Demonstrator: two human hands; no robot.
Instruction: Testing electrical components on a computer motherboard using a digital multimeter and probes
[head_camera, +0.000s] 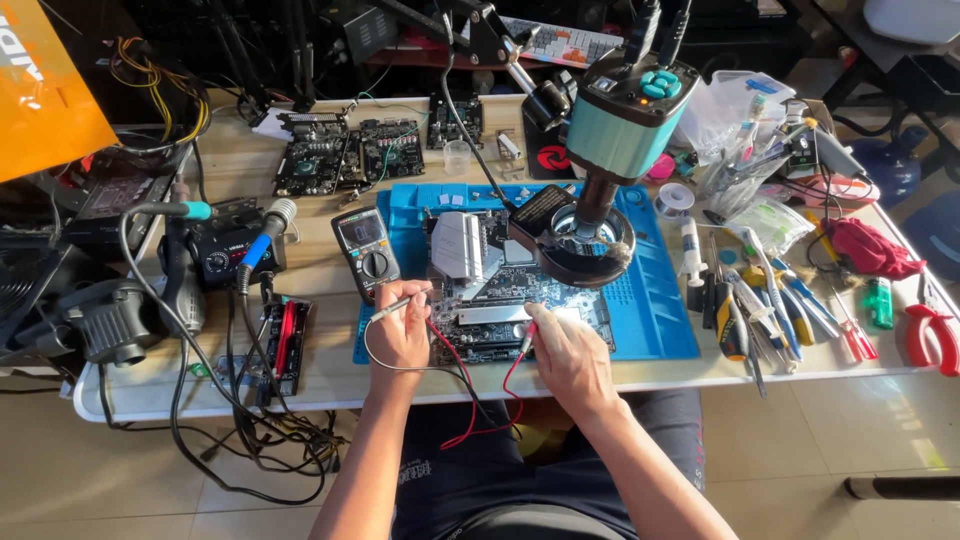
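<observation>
Two probes meet the circuit board (510, 300): left hand (400, 335) pinches a probe (398, 303), right hand (570, 355) grips seemingly the red-leaded probe (527, 338), beside the multimeter (367, 250)

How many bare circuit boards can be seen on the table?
4. One lies on the blue mat under both hands: the main board. Three smaller boards sit at the back: left, middle, right. More may be hidden among the clutter.
</observation>
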